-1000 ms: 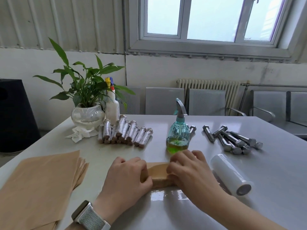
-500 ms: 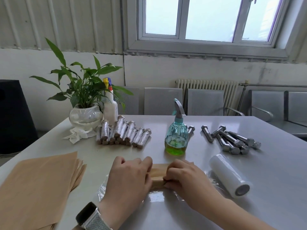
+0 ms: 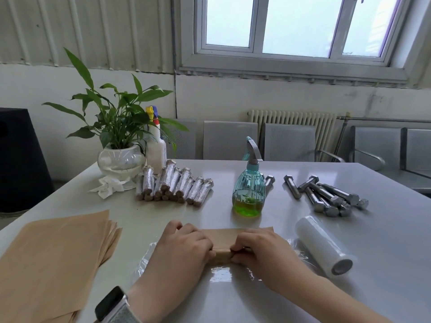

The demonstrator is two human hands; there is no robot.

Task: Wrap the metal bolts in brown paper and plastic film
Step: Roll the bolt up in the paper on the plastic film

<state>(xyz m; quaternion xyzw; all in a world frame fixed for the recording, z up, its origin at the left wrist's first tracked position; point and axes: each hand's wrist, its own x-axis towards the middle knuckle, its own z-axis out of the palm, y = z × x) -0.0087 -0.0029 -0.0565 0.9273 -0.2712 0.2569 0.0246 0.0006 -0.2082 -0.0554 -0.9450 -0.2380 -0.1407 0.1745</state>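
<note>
Both hands, left hand (image 3: 184, 248) and right hand (image 3: 261, 249), curl round the tan paper-rolled bolt (image 3: 221, 255), pinning it on clear plastic film (image 3: 220, 275) for rolling; white film roll (image 3: 324, 247) waits at 3 o'clock

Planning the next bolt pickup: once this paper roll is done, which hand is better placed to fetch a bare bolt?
Right. The pile of bare silver metal bolts lies on the right hand's side; the left hand would have to cross over.

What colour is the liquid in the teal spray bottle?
Bright green, filling the bottom of the spray bottle; head view.
</note>
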